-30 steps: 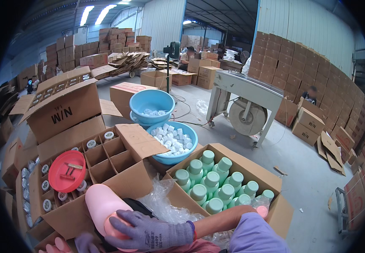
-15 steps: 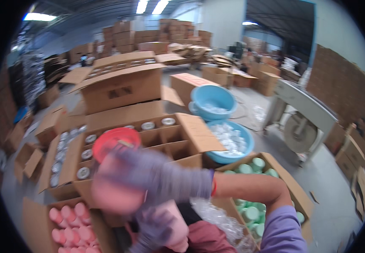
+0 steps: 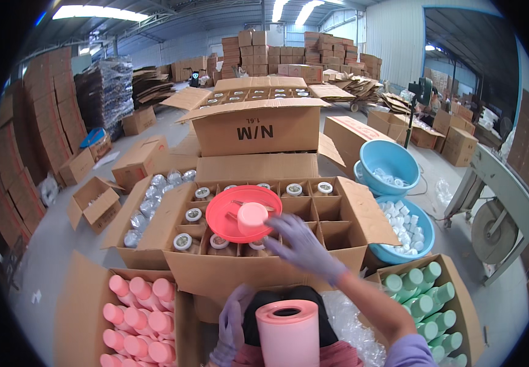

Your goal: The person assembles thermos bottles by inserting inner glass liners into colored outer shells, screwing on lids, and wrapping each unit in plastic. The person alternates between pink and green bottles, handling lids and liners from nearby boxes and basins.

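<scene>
A pink bottle [image 3: 289,336] stands upright at my lap, its dark round mouth uncovered at the top. Just left of it is my gloved left hand [image 3: 232,327], fingers raised and extended, not wrapped round the bottle. A pink cap [image 3: 253,217] sits in a red plastic basin [image 3: 227,229], with a small metal tool partly hidden behind the cap. My gloved right hand [image 3: 304,244] reaches to the cap's right side with its fingers stretched and apart; whether a fingertip touches the cap I cannot tell. The basin rests on an open divided carton [image 3: 264,272] of white-rimmed jars.
Pink-capped bottles [image 3: 136,318] fill a carton at the lower left; green-capped bottles [image 3: 435,318] fill one at the lower right. Blue basins [image 3: 423,244] with white caps stand right of the divided carton. Clear plastic wrap [image 3: 347,318] lies beside my lap. Farther off is another open carton [image 3: 258,131].
The view has swung left and upward. The pink bottle, tilted between both hands before, now stands upright. My right hand has moved away from it to the cap in the red basin.
</scene>
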Demonstrator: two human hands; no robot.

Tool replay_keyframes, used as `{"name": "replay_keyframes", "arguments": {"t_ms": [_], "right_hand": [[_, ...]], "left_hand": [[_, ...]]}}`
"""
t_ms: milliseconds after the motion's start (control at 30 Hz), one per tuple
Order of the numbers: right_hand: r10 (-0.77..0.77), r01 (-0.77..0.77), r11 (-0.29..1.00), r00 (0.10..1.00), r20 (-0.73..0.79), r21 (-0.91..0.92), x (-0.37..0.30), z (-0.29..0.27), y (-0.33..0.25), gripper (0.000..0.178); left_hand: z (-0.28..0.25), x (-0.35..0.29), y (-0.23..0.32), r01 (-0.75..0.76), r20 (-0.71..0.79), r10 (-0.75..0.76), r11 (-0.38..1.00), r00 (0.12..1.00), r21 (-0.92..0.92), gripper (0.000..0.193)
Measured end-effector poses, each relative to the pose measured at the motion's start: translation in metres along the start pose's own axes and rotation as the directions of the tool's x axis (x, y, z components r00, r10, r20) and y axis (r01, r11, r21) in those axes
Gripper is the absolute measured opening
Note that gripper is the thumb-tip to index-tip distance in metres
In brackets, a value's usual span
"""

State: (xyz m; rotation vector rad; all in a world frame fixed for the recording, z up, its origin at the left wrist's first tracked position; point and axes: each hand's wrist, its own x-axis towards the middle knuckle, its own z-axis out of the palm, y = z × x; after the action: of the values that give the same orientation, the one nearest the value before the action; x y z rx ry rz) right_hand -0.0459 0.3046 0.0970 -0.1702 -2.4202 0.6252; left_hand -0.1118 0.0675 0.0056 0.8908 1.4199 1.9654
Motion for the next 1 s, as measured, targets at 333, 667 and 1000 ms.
{"name": "replay_keyframes", "arguments": {"t_ms": [333,667,1000], "right_hand": [[-0.139,0.134,0.99,0.972,-0.188,-0.038,-0.152,-0.029,-0.129,0.018],[0.143,-0.131,0.8,0.989,0.026,0.586,-0.192,-0.031,-0.012,0.015],[0.278,-0.323,0.86,0.946,0.167,0.395,-0.198,-0.041,0.014,0.052]], "left_hand": [[0.056,0.029,-0.009,0.75,0.735,-0.294,0.513,0.61,-0.417,0.055],[0.018,0.001,-0.045,-0.038,0.233,0.016,0.995,0.972,0.09,0.049],[0.011,-0.006,-0.011,-0.185,0.235,0.134,0.96,0.963,0.21,0.039]]}}
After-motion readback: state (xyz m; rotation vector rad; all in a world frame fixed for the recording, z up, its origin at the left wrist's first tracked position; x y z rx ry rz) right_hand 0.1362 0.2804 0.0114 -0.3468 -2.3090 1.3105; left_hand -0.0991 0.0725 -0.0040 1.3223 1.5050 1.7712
